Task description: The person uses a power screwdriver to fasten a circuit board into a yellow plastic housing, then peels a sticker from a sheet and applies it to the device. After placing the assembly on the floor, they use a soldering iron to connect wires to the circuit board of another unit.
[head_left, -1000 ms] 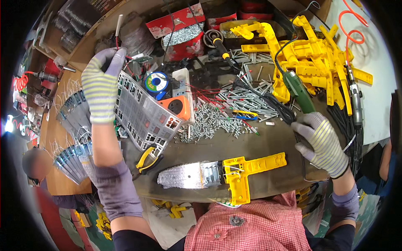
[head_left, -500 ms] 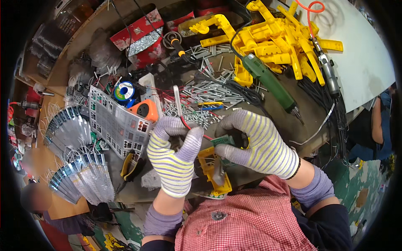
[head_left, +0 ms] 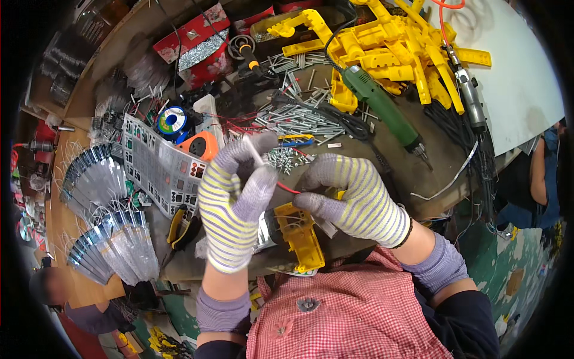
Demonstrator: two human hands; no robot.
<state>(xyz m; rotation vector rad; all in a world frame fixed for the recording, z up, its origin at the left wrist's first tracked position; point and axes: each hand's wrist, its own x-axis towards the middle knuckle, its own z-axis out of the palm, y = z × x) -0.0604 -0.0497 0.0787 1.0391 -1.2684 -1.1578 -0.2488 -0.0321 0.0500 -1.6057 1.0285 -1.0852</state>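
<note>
A striped glove covers my left hand (head_left: 230, 209), whose thumb and fingers pinch a thin white tube (head_left: 252, 151) standing up out of the grip. From there a red wire (head_left: 289, 189) runs across to my right hand (head_left: 362, 206). This hand, gloved alike, is closed with the wire's end between thumb and fingers; what else sits in its palm is hidden. Just below the hands a yellow plastic housing half (head_left: 304, 239) lies open at the bench edge. Loose short screws (head_left: 284, 160) lie beyond the fingertips.
Long screws (head_left: 305, 116), a green electric screwdriver (head_left: 382, 110) and a heap of yellow housings (head_left: 382, 54) lie farther off. To the left are yellow-handled pliers (head_left: 178, 227), a printed sheet (head_left: 158, 164), a solder spool (head_left: 173, 121) and fanned metal strips (head_left: 122, 251). Another person is at far left.
Both hands have shifted slightly left, the left one turning the white tube. The green circuit board seen by my right fingers is now out of sight. The yellow housing shows more fully.
</note>
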